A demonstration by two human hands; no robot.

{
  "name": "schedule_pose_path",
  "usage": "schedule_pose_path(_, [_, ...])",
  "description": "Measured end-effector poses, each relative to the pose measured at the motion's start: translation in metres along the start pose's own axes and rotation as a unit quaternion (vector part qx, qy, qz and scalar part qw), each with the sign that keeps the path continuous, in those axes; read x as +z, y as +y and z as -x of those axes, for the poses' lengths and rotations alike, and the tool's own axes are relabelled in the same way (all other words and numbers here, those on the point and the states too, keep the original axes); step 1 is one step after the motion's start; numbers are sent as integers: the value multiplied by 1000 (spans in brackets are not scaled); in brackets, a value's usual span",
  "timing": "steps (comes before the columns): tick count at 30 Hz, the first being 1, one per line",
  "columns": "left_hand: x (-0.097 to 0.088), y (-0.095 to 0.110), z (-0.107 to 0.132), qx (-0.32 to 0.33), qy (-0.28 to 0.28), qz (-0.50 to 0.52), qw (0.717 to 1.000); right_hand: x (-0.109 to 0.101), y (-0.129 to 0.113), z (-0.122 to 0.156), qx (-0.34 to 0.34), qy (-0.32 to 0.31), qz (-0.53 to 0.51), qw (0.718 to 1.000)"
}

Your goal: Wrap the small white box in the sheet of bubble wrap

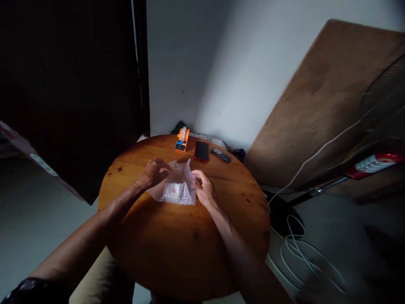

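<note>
A sheet of bubble wrap point(179, 169) lies spread on the round wooden table, its far and right edges standing up. On its near part sits a small whitish block-like item point(172, 192), covered by a layer of the wrap, so its kind is not clear. My left hand point(154, 172) hovers at the sheet's left side, thumb and curved fingers apart with nothing visible between them. At the right edge, my right hand point(205, 189) has its fingers closed on the bubble wrap.
An orange and blue tape dispenser point(182, 140), a dark phone-like device with a red edge point(201, 151) and a blurred dark object point(220, 154) lie toward the back of the table point(190, 240). A fan stand and coiled white cable point(297, 245) are on the right.
</note>
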State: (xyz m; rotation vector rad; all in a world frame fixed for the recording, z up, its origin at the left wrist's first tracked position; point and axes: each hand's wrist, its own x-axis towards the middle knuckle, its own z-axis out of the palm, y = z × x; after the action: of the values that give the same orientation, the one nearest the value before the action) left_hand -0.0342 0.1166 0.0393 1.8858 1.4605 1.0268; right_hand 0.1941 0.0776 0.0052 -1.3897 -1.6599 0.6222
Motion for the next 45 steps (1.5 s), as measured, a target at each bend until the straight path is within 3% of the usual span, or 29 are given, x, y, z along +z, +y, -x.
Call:
schedule_pose_path(5, [19,-7,-24,-35,-21,74,996,-2,1,1,-48,4,3,999])
schedule_pose_path(11, [25,-25,-18,-59,3,168,984,0,5,1,-87,-26,5,996])
schedule_pose_path(14, [19,-27,-12,-79,-1,251,965,2,9,0,-46,-42,1,998])
schedule_pose_path(18, [12,-29,-12,-143,42,358,922,2,12,-2,26,-16,-3,1000])
schedule_pose_path(24, [5,-31,-15,-157,71,344,923,2,11,-5,34,6,-7,999])
schedule_pose_path(29, [-5,-21,-12,-62,143,228,961,1,9,-4,21,-9,6,1000])
schedule_pose_path(31, [-9,-14,-8,-40,90,227,969,0,9,-4,0,-15,6,1000])
schedule_pose_path(34, [-11,0,1,-38,-46,230,971,1,13,-6,-21,-16,7,1000])
schedule_pose_path(36, [-12,10,6,-42,-106,208,972,1,16,-8,-14,-15,11,1000])
schedule_pose_path(42, [-36,34,20,46,-213,105,970,2,21,-13,6,-18,-8,1000])
schedule_pose_path(45, [-45,41,45,58,-235,95,965,2,19,-13,18,-16,-19,1000])
